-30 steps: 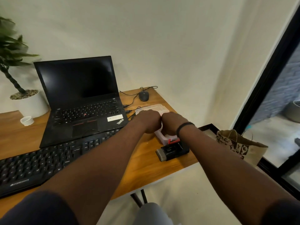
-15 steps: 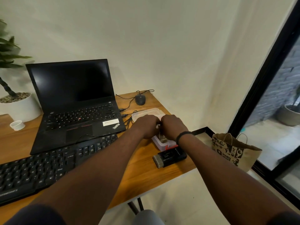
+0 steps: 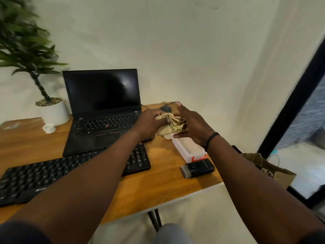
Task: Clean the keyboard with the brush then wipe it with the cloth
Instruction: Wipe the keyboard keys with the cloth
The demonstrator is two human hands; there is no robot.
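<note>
A crumpled beige cloth (image 3: 173,125) is held up in the air between both hands, above the far end of a clear plastic box (image 3: 189,151). My left hand (image 3: 149,125) grips its left side. My right hand (image 3: 192,125) holds its right side, thumb under it and fingers partly extended upward. The black brush (image 3: 197,168) lies on the wooden desk (image 3: 163,180) near the front right edge. A black external keyboard (image 3: 52,176) lies at the lower left, partly hidden by my left forearm.
An open black laptop (image 3: 103,110) stands behind the keyboard. A mouse (image 3: 166,108) with its cable sits at the back of the desk. A potted plant (image 3: 51,110) and a small white cup (image 3: 49,128) are at the left. A paper bag (image 3: 270,170) stands on the floor at the right.
Both hands were down at the plastic box; they have now lifted away from it with the beige cloth between them. The camera view has also shifted.
</note>
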